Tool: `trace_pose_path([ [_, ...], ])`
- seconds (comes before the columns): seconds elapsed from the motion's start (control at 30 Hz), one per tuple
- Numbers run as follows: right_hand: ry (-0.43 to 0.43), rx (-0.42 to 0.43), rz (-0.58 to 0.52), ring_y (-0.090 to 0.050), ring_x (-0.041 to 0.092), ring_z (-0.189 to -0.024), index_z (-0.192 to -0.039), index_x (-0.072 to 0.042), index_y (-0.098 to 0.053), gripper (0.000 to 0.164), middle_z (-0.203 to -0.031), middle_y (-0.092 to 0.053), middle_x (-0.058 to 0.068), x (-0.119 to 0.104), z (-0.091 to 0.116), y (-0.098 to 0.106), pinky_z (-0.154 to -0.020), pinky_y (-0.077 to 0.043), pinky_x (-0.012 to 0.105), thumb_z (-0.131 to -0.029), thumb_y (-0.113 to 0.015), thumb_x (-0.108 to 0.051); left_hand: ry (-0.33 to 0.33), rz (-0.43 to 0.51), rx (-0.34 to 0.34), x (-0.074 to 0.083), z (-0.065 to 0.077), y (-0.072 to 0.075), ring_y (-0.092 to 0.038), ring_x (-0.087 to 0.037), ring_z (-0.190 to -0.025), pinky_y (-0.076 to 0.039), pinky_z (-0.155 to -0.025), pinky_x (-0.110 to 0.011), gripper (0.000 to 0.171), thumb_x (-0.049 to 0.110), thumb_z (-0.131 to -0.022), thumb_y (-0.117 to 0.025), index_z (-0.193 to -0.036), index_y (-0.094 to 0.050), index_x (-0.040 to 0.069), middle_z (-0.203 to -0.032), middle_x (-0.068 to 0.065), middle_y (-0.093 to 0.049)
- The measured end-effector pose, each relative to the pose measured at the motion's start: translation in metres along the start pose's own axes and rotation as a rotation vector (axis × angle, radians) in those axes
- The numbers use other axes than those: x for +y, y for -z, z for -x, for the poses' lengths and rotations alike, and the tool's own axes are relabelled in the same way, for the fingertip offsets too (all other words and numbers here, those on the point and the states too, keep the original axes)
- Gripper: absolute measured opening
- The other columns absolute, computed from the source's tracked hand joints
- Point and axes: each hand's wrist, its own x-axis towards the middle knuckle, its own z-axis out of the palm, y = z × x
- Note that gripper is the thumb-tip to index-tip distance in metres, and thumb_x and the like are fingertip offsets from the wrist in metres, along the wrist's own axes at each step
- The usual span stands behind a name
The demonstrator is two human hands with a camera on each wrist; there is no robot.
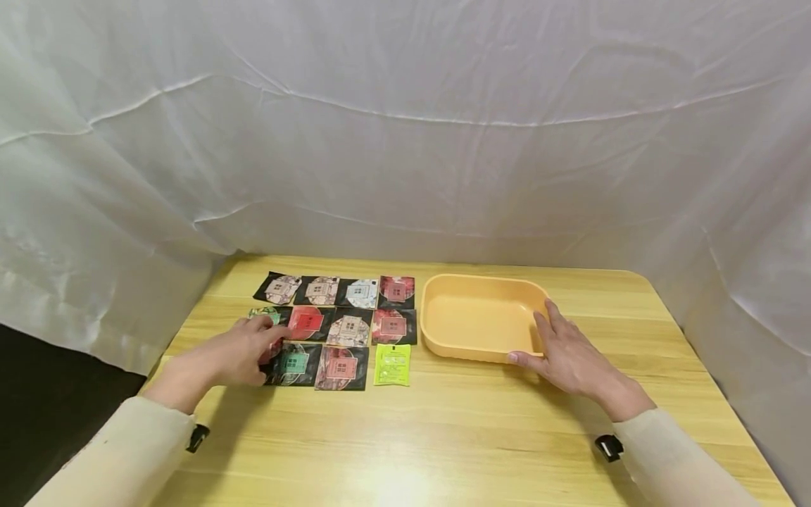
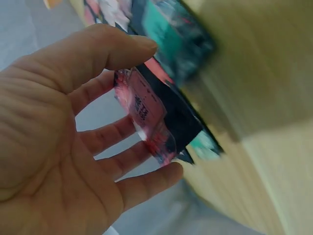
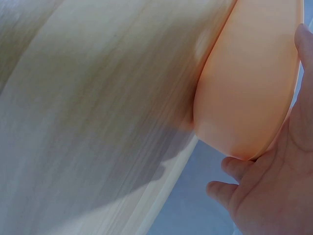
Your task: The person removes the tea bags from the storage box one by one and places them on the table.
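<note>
In the head view my left hand (image 1: pixel 243 348) is at the left end of several flat sachets laid in rows. It holds a black sachet with a pink label (image 2: pixel 146 105), thumb at one edge and fingers along the opposite edge; the sachet stands tilted in the left wrist view. Beside it lies a sachet with a green label (image 1: pixel 296 363). My right hand (image 1: pixel 570 355) rests spread at the near right corner of a yellow-orange plastic tray (image 1: pixel 484 352). Its thumb touches the front rim, and its fingers lie along the right side.
Near the tray lies a bright yellow-green sachet (image 1: pixel 392 365), at the right end of the front row. A red-labelled sachet (image 1: pixel 397 291) is at the back row's right end. The wooden table (image 1: pixel 456 429) ends at a pale hanging cloth (image 1: pixel 443 176).
</note>
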Motion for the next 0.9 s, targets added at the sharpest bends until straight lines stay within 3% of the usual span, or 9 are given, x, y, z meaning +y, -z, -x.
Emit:
trace_pose_path([
  [0.2,0.004,0.003,-0.004,-0.018,0.062,-0.153,-0.16,0.015,-0.02,0.112,-0.172,0.001,0.035,-0.001,0.0,0.0,-0.121,-0.022,0.075,-0.098,-0.055,-0.072,0.041,0.011,0.005,-0.027,0.011,-0.01,-0.053,-0.054,-0.122,-0.055,-0.092,-0.066,0.087,0.006,-0.07,-0.086,-0.15,-0.053,0.008,-0.14,-0.031,-0.052],
  [0.37,0.001,0.001,-0.003,-0.019,0.062,-0.153,-0.16,0.015,-0.021,0.112,-0.172,0.0,0.035,-0.003,0.0,0.001,-0.121,-0.023,0.075,-0.099,-0.055,-0.072,0.071,0.019,-0.006,-0.041,0.015,-0.02,-0.047,-0.062,-0.13,-0.05,-0.098,-0.074,0.091,0.008,-0.071,-0.087,-0.153,-0.05,0.007,-0.148,-0.036,-0.047],
  [0.7,0.0,0.002,0.0,-0.018,0.061,-0.153,-0.161,0.015,-0.02,0.112,-0.172,0.0,0.035,-0.003,0.0,0.001,-0.122,-0.022,0.075,-0.098,-0.055,-0.072,0.042,0.011,0.007,-0.048,0.015,-0.036,-0.045,-0.064,-0.132,-0.051,-0.096,-0.075,0.094,0.004,-0.066,-0.088,-0.152,-0.049,0.006,-0.151,-0.036,-0.045],
  [0.9,-0.003,-0.002,0.0,-0.017,0.06,-0.154,-0.161,0.015,-0.02,0.113,-0.172,0.001,0.034,-0.002,-0.002,0.002,-0.123,-0.021,0.074,-0.098,-0.054,-0.073,0.018,0.007,0.017,-0.047,0.015,-0.04,-0.042,-0.064,-0.136,-0.047,-0.104,-0.075,0.096,0.001,-0.064,-0.086,-0.152,-0.049,0.002,-0.154,-0.034,-0.045],
])
